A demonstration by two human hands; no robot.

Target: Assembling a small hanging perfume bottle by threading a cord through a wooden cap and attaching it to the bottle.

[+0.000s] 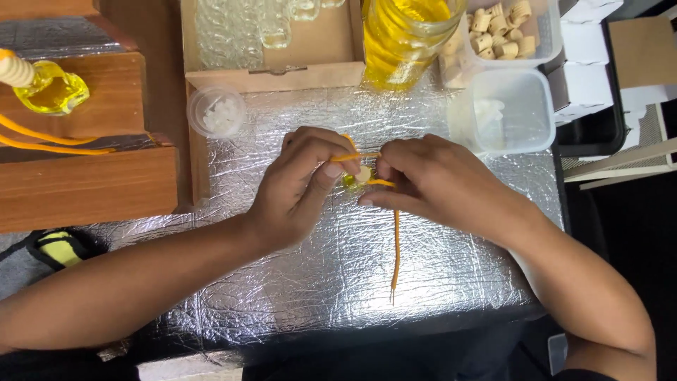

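Observation:
My left hand [303, 185] and my right hand [430, 182] meet over the middle of a foil-covered table [338, 275]. Between their fingertips sits a small bottle of yellow liquid [355, 179] with a pale stopper, mostly hidden by my fingers. An orange cord [396, 247] is pinched by both hands at the bottle's neck. Its loose end trails toward me across the foil.
A cardboard box of clear small bottles [271, 35] stands at the back, beside a large jar of yellow liquid [405, 35]. Clear tubs hold corks [504, 32] and white bits [508, 113]. A round cup [217, 113] and wooden steps [84, 169] with a finished bottle [49, 88] lie left.

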